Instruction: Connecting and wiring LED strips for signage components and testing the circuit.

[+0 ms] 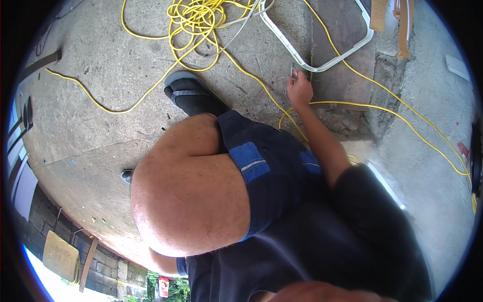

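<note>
My right hand (300, 91) reaches down near the floor, with its fingers closed round something thin and light-coloured that is too small to make out. Just beyond it lies a white rounded frame (322, 68), its near edge close to my fingertips. Yellow cable (261, 83) runs past my wrist on the left, and another length crosses the floor to the right. Farther away, the same yellow cable lies in a loose tangle (198, 17), with a thin pale cord (243, 27) beside it. My left hand does not show.
My bent leg (188, 201) and sandalled foot (193, 95) take up the middle. Rough concrete (110, 70) spreads to the left. Cardboard strips (404, 27) and a white flat piece (457, 67) lie at the far right. A block wall (103, 272) stands at lower left.
</note>
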Tool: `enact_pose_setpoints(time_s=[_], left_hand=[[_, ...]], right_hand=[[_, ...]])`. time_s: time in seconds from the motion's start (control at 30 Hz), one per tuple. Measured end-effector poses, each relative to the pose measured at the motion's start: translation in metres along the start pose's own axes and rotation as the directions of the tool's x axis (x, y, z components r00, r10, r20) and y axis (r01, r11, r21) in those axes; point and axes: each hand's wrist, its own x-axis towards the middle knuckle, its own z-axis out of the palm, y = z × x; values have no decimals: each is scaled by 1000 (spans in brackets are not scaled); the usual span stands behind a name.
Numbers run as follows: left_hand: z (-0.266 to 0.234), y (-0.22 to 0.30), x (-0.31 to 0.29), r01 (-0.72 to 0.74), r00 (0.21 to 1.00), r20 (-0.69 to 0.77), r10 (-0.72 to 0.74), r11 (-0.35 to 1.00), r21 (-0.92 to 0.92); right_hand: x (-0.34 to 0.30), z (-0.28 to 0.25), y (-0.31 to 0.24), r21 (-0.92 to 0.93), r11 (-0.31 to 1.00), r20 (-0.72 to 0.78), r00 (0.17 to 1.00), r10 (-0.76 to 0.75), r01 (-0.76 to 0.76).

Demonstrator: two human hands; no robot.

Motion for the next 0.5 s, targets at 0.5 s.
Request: enact_pose_setpoints(time_s=[0.5], left_hand=[[-24,-4,-7,191,975,-74,-208,963,-189]], right_hand=[[0,30,-72,105,984,154,975,-160,145]])
